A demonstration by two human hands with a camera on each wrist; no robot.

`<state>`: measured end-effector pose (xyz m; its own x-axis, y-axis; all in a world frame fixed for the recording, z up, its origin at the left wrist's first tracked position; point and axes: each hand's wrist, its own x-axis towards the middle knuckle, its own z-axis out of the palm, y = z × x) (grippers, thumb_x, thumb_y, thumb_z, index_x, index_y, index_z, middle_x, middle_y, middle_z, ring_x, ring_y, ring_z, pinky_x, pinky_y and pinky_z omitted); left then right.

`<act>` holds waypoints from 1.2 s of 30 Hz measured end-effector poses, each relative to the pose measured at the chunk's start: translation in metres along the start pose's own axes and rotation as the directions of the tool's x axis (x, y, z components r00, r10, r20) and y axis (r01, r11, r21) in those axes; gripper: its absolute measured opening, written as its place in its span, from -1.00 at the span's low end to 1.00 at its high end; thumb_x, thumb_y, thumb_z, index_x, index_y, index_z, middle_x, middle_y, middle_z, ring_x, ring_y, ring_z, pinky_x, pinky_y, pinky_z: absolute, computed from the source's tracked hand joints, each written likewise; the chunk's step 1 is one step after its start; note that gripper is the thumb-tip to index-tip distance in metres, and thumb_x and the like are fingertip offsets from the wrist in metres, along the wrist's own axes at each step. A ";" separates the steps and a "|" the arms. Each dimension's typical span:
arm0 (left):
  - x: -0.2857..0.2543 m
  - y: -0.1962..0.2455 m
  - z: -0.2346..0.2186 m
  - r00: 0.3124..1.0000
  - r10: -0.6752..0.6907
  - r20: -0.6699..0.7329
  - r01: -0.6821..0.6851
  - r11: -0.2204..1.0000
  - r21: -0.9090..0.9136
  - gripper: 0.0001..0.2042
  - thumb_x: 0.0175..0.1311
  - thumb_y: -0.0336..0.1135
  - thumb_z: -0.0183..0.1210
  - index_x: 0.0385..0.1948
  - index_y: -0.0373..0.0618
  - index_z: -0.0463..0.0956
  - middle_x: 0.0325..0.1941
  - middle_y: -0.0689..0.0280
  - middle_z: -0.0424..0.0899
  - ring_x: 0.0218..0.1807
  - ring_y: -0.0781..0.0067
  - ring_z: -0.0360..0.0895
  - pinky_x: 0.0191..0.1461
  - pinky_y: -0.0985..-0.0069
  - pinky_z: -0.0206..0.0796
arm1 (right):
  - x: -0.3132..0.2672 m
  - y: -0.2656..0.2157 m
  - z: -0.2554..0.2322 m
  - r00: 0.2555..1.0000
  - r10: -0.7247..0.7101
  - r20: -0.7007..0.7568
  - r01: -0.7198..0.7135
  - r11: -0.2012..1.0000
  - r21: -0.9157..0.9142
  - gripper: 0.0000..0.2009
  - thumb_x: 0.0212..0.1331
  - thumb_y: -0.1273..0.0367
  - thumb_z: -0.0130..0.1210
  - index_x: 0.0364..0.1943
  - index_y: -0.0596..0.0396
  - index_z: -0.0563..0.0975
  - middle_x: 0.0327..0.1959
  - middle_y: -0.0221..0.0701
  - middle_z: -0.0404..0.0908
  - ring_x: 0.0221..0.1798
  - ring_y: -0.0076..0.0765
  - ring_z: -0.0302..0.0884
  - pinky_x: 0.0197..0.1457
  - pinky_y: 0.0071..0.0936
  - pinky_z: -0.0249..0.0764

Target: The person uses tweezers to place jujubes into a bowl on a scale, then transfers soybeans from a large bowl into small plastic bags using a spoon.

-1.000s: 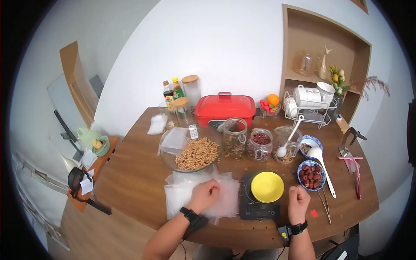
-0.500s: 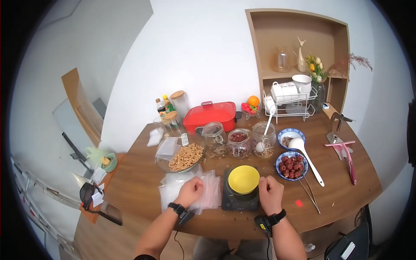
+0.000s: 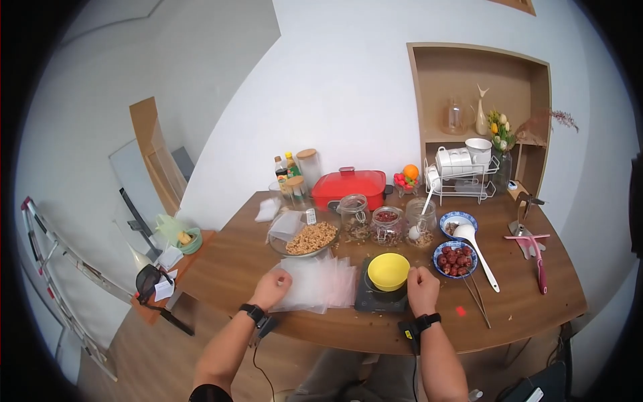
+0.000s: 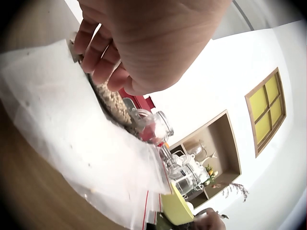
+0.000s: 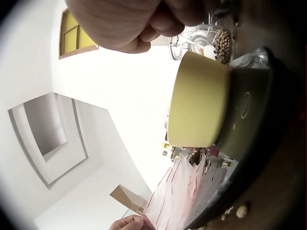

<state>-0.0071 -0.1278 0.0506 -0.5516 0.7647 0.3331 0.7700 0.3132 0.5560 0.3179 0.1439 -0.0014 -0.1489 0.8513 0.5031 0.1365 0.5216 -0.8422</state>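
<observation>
My left hand [image 3: 271, 289], fingers loosely curled and holding nothing, hovers at the left edge of a stack of clear zip bags [image 3: 311, 285]. In the left wrist view its fingers [image 4: 103, 72] hang above the bags. My right hand [image 3: 423, 291] is loosely curled and empty, just right of a yellow bowl [image 3: 388, 271]. That bowl stands on a black kitchen scale [image 3: 380, 305]; the right wrist view shows the bowl [image 5: 199, 100] from the side, below the curled fingers [image 5: 165, 21].
Behind the bags is a glass bowl of peanuts [image 3: 311, 240]. Glass jars [image 3: 387, 228] stand behind the scale. To the right are a blue-and-white bowl of red dates [image 3: 455, 260], tongs [image 3: 479, 305], a white ladle [image 3: 483, 261] and a pink squeegee [image 3: 540, 268]. A red electric cooker [image 3: 348, 191] stands behind.
My left hand has moved left from over the middle of the bags to their left edge. My right hand has come closer to the yellow bowl. The head view has shifted.
</observation>
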 end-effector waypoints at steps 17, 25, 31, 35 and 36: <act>0.176 -0.098 -0.012 0.997 0.012 -0.072 0.030 0.829 0.558 -0.30 0.26 -0.16 0.42 0.44 -0.19 0.41 0.56 0.02 0.48 0.59 -0.04 0.40 0.61 0.13 0.33 | 0.000 -0.010 0.000 0.999 -0.039 0.005 0.039 0.997 -0.067 -0.63 0.43 0.41 0.26 -0.54 0.21 0.39 -0.65 -0.16 0.40 -0.62 -0.05 0.37 -0.44 -0.20 0.31; 0.202 -0.094 -0.008 0.972 -0.224 0.073 0.140 0.799 0.585 -0.19 0.25 -0.08 0.44 0.55 -0.07 0.32 0.56 0.01 0.46 0.47 -0.07 0.53 0.47 0.07 0.48 | 0.003 -0.005 -0.004 1.000 0.016 0.002 -0.016 0.998 -0.067 -0.62 0.46 0.43 0.24 -0.54 0.20 0.37 -0.66 -0.27 0.32 -0.60 -0.38 0.25 -0.44 -0.30 0.26; 0.209 -0.114 -0.002 0.985 -0.167 0.049 0.096 0.756 0.647 -0.32 0.25 -0.08 0.46 0.40 -0.05 0.46 0.33 0.08 0.61 0.26 -0.06 0.67 0.24 0.02 0.59 | 0.003 -0.008 -0.003 1.000 0.016 0.008 -0.015 0.996 -0.083 -0.62 0.46 0.44 0.24 -0.54 0.18 0.36 -0.66 -0.31 0.30 -0.58 -0.42 0.21 -0.44 -0.33 0.22; 0.197 -0.106 -0.006 0.997 -0.068 0.025 0.038 0.780 0.625 -0.41 0.25 -0.13 0.48 0.32 -0.04 0.54 0.23 0.12 0.68 0.22 -0.02 0.69 0.23 0.05 0.57 | 0.002 -0.006 -0.003 1.000 0.021 0.017 -0.019 0.997 -0.075 -0.62 0.46 0.44 0.25 -0.54 0.18 0.37 -0.66 -0.31 0.32 -0.59 -0.39 0.23 -0.44 -0.32 0.23; 0.197 -0.106 -0.007 0.997 -0.074 0.013 0.048 0.758 0.651 -0.42 0.25 -0.14 0.48 0.30 -0.04 0.54 0.21 0.14 0.69 0.22 0.00 0.69 0.23 0.05 0.57 | 0.001 -0.007 -0.002 0.999 0.027 0.016 -0.026 0.998 -0.065 -0.61 0.47 0.44 0.24 -0.54 0.17 0.35 -0.65 -0.38 0.28 -0.55 -0.48 0.19 -0.44 -0.35 0.19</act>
<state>-0.1991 -0.0139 0.0626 -0.6027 0.7466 0.2816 0.7658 0.6404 -0.0587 0.3190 0.1411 0.0057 -0.1612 0.8641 0.4769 0.2039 0.5019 -0.8405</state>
